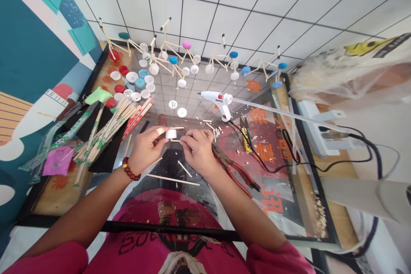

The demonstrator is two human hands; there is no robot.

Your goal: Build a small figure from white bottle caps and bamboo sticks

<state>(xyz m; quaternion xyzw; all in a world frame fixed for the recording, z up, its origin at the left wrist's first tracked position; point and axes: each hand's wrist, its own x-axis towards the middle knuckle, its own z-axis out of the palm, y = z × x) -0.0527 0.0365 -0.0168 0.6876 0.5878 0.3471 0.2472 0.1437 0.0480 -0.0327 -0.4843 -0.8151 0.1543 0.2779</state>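
Between the thumb and fingers of my left hand (pixel 146 149) is a white bottle cap (pixel 171 134). Short wooden stick pieces (pixel 175 140) show at the cap's edges, one of them reaching toward my right hand (pixel 199 150). That hand is closed in a pinch at this stick's end; its fingertips are partly hidden. Below the hands, a cut stick (pixel 184 168) and a longer stick (pixel 173 179) lie on the glass tabletop. Red-handled pliers (pixel 234 168) rest beside my right wrist. Beyond my hands stands a white glue gun (pixel 218 102) with a long clear glue stick in its back.
Several stick-and-cap figures (pixel 173 61) stand along the back edge. Loose caps (pixel 140 82) lie at back left, near a bundle of wrapped chopsticks (pixel 107 130). Yellow-handled cutters (pixel 246 135), wood scraps and a black cord (pixel 266 169) are on the right, with a plastic bag (pixel 353 81) beyond.
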